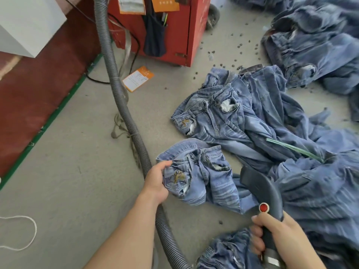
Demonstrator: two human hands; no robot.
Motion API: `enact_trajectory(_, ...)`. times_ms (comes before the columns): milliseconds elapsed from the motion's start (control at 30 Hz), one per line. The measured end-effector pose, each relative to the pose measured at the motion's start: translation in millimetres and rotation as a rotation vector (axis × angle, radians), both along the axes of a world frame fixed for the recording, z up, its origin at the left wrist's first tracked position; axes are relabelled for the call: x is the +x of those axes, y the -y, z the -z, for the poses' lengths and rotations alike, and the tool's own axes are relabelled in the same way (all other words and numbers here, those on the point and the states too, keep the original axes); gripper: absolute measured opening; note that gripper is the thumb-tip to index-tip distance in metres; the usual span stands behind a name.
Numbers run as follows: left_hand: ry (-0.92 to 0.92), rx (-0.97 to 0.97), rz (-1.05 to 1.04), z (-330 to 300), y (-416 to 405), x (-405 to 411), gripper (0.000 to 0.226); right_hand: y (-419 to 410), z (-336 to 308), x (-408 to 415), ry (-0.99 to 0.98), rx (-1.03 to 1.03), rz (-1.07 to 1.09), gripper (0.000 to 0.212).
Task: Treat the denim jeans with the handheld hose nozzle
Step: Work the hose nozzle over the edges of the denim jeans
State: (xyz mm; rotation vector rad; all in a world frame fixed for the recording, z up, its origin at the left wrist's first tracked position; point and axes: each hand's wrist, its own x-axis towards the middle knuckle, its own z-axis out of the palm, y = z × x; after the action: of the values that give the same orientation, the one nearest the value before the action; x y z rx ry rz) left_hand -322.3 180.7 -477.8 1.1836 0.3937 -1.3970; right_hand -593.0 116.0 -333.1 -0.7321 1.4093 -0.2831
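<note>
My left hand (pixel 156 181) grips the waistband of a pair of light blue denim jeans (pixel 211 179) lying on the floor. My right hand (pixel 275 232) holds the grey handle of the hose nozzle (pixel 261 186), thumb beside its red button (pixel 263 207). The nozzle's wide mouth points at the jeans near the fly. A grey ribbed hose (pixel 124 105) runs across the floor from the top, behind my left arm.
More jeans (pixel 233 117) are heaped to the right and at the back right (pixel 314 45). A red cabinet (pixel 174 32) stands at the top. An orange tag (pixel 138 79), dark lint bits and a white string (pixel 23 232) lie on the grey floor.
</note>
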Motion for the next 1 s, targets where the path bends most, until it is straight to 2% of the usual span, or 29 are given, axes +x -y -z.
enact_trajectory(33, 0.004, -0.095, 0.123, -7, 2, -5, 0.035, 1, -5, -3, 0.02, -0.013, 0.03, 0.019)
enact_trajectory(67, 0.053, -0.168, 0.345, -17, 4, -13, 0.034, 3, -13, -6, 0.045, -0.028, 0.065, 0.021)
enact_trajectory(167, 0.521, -0.323, 1.369, -31, 11, -52, 0.039, 12, -32, -15, 0.123, -0.071, 0.14, 0.022)
enact_trajectory(200, 0.697, -0.357, 1.634, -27, 9, -71, 0.041, 14, -36, -18, 0.132, -0.086, 0.142, 0.022)
enact_trajectory(267, 0.966, -0.321, 1.944, -16, -6, -111, 0.046, 14, -39, -22, 0.122, -0.113, 0.115, 0.021)
enact_trajectory(333, 1.007, -0.262, 2.063, -7, -20, -138, 0.046, 10, -34, -26, 0.054, -0.149, 0.046, 0.021)
enact_trajectory(433, 0.959, -0.215, 2.113, 1, -28, -146, 0.047, -2, -16, -32, -0.049, -0.109, -0.036, 0.02)
enact_trajectory(567, 0.798, -0.134, 2.127, -6, -27, -133, 0.051, -19, 3, -36, -0.082, 0.025, 0.029, 0.015)
enact_trajectory(700, 0.681, -0.044, 1.964, -11, -30, -128, 0.03, -20, 3, -38, -0.067, 0.009, 0.121, 0.011)
enact_trajectory(800, 0.867, 0.105, 1.805, -13, -29, -132, 0.023, -17, -7, -43, -0.043, -0.043, 0.16, 0.014)
enact_trajectory(900, 1.055, 0.363, 1.585, -8, -25, -137, 0.046, -19, -13, -48, -0.035, -0.061, 0.17, 0.017)
enact_trajectory(1000, 0.961, 0.645, 1.191, -6, -16, -141, 0.081, -25, -11, -53, -0.054, -0.029, 0.133, 0.018)
